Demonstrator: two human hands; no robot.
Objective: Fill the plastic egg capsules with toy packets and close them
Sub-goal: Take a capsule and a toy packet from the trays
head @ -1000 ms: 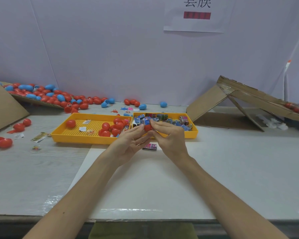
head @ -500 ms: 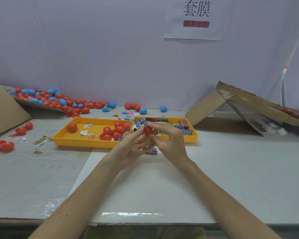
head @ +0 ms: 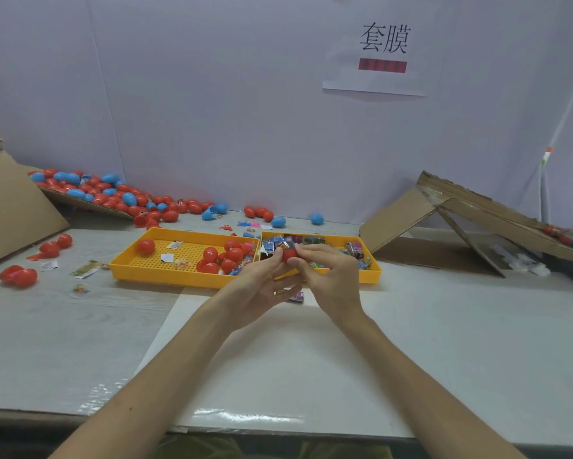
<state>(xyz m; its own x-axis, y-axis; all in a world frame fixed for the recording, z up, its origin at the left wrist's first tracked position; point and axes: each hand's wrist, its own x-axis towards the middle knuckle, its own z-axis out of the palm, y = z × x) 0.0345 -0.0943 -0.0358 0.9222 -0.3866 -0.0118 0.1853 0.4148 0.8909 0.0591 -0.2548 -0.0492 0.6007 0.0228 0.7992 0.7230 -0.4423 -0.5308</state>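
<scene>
Both hands meet in front of the yellow trays around one red egg capsule (head: 288,255). My left hand (head: 257,291) pinches it from the left and below, my right hand (head: 328,276) curls over it from the right. A printed toy packet (head: 284,244) pokes out of the capsule's top. The left yellow tray (head: 139,270) holds several red capsules (head: 223,258). The right yellow tray (head: 372,274) holds several toy packets (head: 354,250). Another packet (head: 296,297) lies on the table under my hands.
A heap of red and blue capsules (head: 106,192) lies on cardboard at the back left. Loose red capsules (head: 18,276) and packets (head: 86,268) are scattered on the left. A folded cardboard ramp (head: 460,213) stands at the right. A white sheet (head: 278,359) covers the near table.
My hands stayed together on the red capsule, fingers shifting slightly around it. The camera tilted up, so the wall sign sits lower in view.
</scene>
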